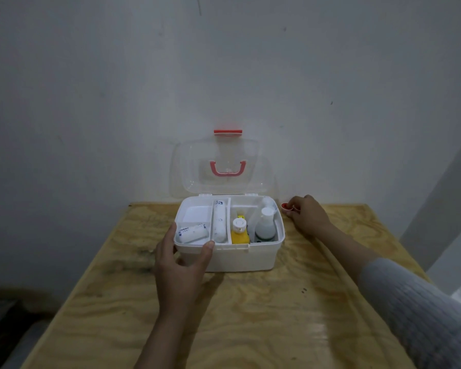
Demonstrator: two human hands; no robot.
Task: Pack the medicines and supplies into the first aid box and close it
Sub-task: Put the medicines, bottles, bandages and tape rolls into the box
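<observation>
The white first aid box (250, 258) stands open at the far middle of the wooden table (250, 315). Its clear lid (221, 166), with a pink handle and latch, leans upright against the wall. Inside lie two bandage rolls (192, 233) (219, 221) in the left compartments, a yellow bottle (239, 233) and a white bottle (265, 225) on the right. My left hand (180, 270) grips the box's front left corner. My right hand (308, 214) rests on the table just right of the box, its fingers closed on a small red item (285, 206).
A pale wall rises directly behind the table. The table's left edge drops to a dark floor, and a grey wall corner stands at the right. Bare wood stretches from the box toward me.
</observation>
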